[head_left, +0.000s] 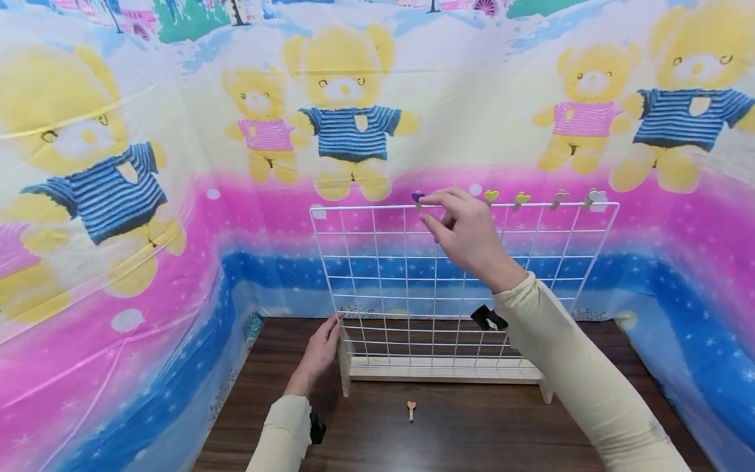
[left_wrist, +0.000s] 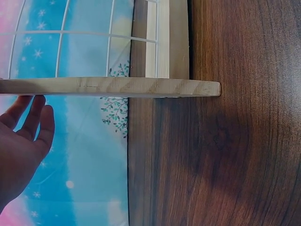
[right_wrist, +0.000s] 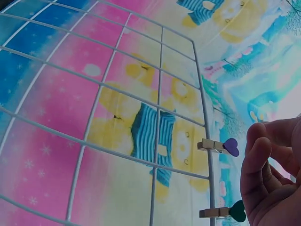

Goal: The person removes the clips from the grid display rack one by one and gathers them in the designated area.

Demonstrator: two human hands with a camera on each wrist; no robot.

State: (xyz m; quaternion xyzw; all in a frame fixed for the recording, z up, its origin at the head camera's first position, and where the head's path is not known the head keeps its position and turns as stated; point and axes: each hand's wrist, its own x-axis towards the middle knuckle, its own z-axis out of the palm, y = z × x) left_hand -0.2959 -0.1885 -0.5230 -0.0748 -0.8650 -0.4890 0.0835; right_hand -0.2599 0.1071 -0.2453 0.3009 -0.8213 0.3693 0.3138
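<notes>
Right hand [head_left: 470,229] parted, empty, beside purple clip [right_wrist: 217,146]; left hand [head_left: 320,351] loosely touching wooden stand [left_wrist: 141,86].
Clip likely light, stiff-sprung; pinch heart end.

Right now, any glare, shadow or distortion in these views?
Head: faint sheen low on the table; left wrist: pale glare toward the frame's right, soft shadow below the wooden leg; right wrist: dim right hand below a washed-out patch, wires of the rack bowing.
</notes>
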